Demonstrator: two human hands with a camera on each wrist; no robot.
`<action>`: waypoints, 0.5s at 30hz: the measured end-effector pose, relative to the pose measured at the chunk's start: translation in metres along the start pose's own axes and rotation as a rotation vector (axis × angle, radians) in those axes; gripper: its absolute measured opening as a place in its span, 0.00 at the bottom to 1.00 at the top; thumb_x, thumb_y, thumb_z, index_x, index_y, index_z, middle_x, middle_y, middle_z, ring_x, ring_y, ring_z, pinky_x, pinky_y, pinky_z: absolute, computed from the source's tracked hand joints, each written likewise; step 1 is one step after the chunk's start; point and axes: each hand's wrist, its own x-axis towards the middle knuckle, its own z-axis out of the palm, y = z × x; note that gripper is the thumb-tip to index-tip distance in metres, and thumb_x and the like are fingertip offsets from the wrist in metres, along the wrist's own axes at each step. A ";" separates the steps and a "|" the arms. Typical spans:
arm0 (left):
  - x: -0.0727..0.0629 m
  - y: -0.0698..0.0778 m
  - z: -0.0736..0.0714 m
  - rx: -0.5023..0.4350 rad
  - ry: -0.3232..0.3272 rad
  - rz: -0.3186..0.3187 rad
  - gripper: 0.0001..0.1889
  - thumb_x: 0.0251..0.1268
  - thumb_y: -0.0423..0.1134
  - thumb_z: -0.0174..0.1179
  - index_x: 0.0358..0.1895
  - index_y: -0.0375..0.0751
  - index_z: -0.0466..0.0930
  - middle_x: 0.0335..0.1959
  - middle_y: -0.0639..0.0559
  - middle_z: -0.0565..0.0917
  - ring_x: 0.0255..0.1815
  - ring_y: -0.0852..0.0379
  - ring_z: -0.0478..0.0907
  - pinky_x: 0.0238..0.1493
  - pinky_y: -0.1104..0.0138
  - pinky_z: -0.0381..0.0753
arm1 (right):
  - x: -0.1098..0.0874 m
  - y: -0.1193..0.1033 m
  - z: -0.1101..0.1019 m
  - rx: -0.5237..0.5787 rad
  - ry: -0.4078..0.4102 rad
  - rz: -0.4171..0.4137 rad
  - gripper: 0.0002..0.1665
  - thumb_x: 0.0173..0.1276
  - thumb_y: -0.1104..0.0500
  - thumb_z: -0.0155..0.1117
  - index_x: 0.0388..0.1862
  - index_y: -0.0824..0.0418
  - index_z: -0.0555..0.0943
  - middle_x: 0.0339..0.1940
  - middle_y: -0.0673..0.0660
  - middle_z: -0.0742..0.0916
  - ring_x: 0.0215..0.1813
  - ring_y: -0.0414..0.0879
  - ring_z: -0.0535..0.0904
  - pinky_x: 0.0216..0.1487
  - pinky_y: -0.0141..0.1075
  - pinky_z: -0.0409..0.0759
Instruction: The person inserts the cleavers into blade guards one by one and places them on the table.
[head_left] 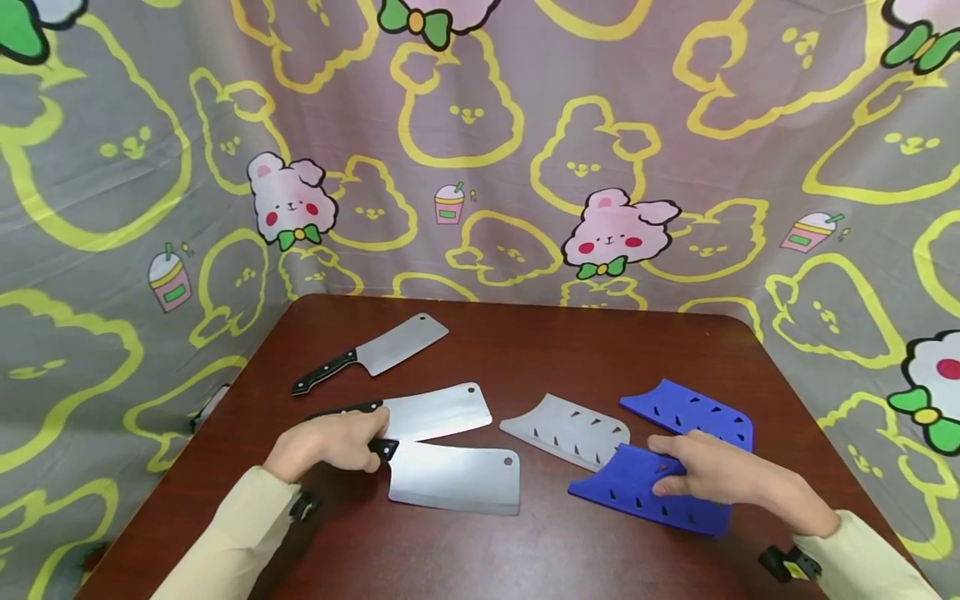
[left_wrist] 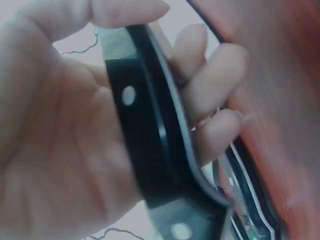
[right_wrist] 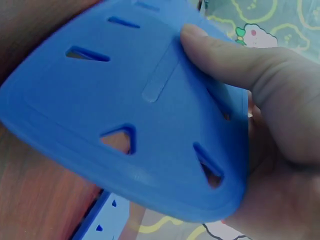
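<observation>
My left hand (head_left: 330, 442) grips the black riveted handle (left_wrist: 142, 135) of the nearest cleaver (head_left: 457, 475), whose blade points right across the table's front. In the left wrist view the thumb lies near the handle's blade end, fingers curled on the other side. Just behind lies a second cleaver (head_left: 438, 414), its handle partly hidden by that hand. On the right, my right hand (head_left: 720, 475) pinches a slotted blue blade guard (head_left: 637, 487) between thumb and fingers. The guard's slotted face (right_wrist: 120, 95) fills much of the right wrist view. It overlaps the grey blade guard (head_left: 562, 425) in the head view.
A third cleaver (head_left: 405, 343) lies at the back left of the brown table (head_left: 540, 350). Beyond the right hand rests another blue blade guard (head_left: 682, 404). A patterned curtain (head_left: 510, 108) hangs close around the table's back and sides.
</observation>
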 end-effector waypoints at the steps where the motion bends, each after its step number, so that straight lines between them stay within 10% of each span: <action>1: 0.001 0.001 -0.001 -0.011 0.000 0.008 0.13 0.55 0.34 0.65 0.38 0.45 0.69 0.24 0.51 0.75 0.25 0.56 0.70 0.27 0.63 0.66 | 0.000 0.000 0.000 0.005 0.013 -0.020 0.18 0.65 0.42 0.66 0.35 0.51 0.71 0.20 0.40 0.65 0.19 0.29 0.61 0.22 0.26 0.60; 15: 0.007 0.008 -0.012 -0.043 0.042 0.092 0.09 0.62 0.36 0.61 0.41 0.46 0.71 0.20 0.55 0.70 0.21 0.59 0.65 0.25 0.67 0.61 | 0.003 -0.002 -0.010 -0.002 0.086 -0.140 0.13 0.69 0.50 0.64 0.32 0.48 0.68 0.20 0.37 0.63 0.19 0.27 0.63 0.22 0.23 0.60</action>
